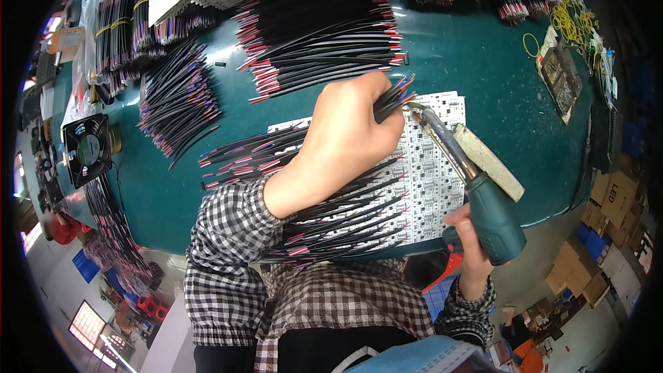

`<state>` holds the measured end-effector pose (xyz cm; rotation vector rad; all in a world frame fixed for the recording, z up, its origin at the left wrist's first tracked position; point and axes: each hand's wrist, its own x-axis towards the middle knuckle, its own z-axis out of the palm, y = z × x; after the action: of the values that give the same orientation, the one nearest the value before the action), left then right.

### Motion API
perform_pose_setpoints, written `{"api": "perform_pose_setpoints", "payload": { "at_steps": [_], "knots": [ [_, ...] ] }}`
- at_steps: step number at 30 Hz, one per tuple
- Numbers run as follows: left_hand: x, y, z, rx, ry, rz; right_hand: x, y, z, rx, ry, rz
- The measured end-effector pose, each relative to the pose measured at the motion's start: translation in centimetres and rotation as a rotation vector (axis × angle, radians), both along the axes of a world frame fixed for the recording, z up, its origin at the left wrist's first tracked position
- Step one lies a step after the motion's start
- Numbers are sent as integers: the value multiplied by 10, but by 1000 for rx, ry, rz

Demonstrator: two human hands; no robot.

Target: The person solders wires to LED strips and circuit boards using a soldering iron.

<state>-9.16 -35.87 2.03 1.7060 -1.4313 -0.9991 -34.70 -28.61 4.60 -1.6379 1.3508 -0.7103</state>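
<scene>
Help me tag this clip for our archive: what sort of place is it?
Probably an electronics assembly workshop. The right hand holds a green soldering iron, the left hand grips a bunch of thin wires over a white circuit board panel, and cut wire bundles cover the green table.

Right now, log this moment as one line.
left hand: holds black wire bundle | right hand: grips green soldering gun | tip at wire ends | white circuit panel beneath
</scene>
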Motion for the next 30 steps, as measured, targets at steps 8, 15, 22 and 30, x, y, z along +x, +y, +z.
{"api": "perform_pose_setpoints", "payload": {
  "at_steps": [8,15,22,30],
  "knots": [
    [0,0,1,-2,-8,-2,9,6,6,157,-91,-180],
    [-1,0,0,-6,2,11,13,4,12,207,-164,-125],
    [-1,-1,-1,-8,12,22,9,3,11,194,-146,-63],
    [14,11,9,62,61,-92,11,4,13,215,-251,-137]
  ]
}}
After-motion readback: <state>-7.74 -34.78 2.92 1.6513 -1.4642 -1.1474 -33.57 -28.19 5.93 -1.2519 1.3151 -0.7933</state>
